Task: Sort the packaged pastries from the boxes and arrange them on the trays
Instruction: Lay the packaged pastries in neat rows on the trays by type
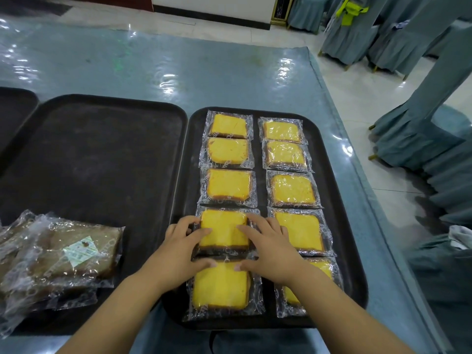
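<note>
A dark tray [339, 205] on the right holds two columns of clear-wrapped yellow cake slices [228, 186]. My left hand [182, 247] and my right hand [270, 247] lie on either side of one yellow slice [224, 229] in the left column, fingers spread over its edges and top. My thumbs touch the nearest slice [221, 287] just below it. My right forearm hides part of the nearest slice in the right column. A second dark tray [102, 154] lies to the left, with a pile of wrapped brown pastries [61, 254] at its near left corner.
The trays lie on a table under a shiny blue-grey plastic cover [178, 70]. A third dark tray [15, 108] shows at the far left edge. Chairs in grey-blue covers [421, 139] stand close along the table's right side on a pale tiled floor.
</note>
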`<state>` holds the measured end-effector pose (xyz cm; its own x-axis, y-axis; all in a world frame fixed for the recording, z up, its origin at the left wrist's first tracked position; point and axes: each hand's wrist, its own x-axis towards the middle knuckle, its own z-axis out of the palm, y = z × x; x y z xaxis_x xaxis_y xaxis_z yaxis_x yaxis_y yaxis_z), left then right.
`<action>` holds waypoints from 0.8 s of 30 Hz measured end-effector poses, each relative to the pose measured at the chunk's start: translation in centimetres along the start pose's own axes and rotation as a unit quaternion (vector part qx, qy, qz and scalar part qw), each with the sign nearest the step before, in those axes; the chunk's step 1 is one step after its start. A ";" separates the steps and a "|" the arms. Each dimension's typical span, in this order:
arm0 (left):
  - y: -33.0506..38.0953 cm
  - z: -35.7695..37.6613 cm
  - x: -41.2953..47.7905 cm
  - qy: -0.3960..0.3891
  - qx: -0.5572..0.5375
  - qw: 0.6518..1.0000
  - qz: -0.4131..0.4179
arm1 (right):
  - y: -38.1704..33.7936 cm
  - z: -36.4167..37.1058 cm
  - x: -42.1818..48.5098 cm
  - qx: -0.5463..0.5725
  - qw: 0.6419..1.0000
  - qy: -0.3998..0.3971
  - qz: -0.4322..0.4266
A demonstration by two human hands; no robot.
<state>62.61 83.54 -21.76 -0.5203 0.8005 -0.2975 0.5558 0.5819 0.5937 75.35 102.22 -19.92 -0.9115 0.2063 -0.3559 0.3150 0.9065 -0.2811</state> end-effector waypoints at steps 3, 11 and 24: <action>0.7 -0.7 1.2 0.049 0.016 0.999 -0.006 | 0.1 -0.9 1.3 0.002 0.999 0.043 0.019; 1.5 -1.7 6.1 -0.023 0.140 0.989 -0.048 | 0.3 -2.0 5.5 -0.009 0.997 -0.050 0.053; 0.8 -2.1 6.2 -0.024 0.121 0.992 -0.040 | 0.0 -2.0 5.5 0.007 0.999 -0.022 0.044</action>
<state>58.54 88.67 -21.56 -0.5410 0.7532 -0.3741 0.6562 0.6563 0.3724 69.81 104.12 -20.12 -0.8681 0.2679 -0.4178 0.3967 0.8805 -0.2596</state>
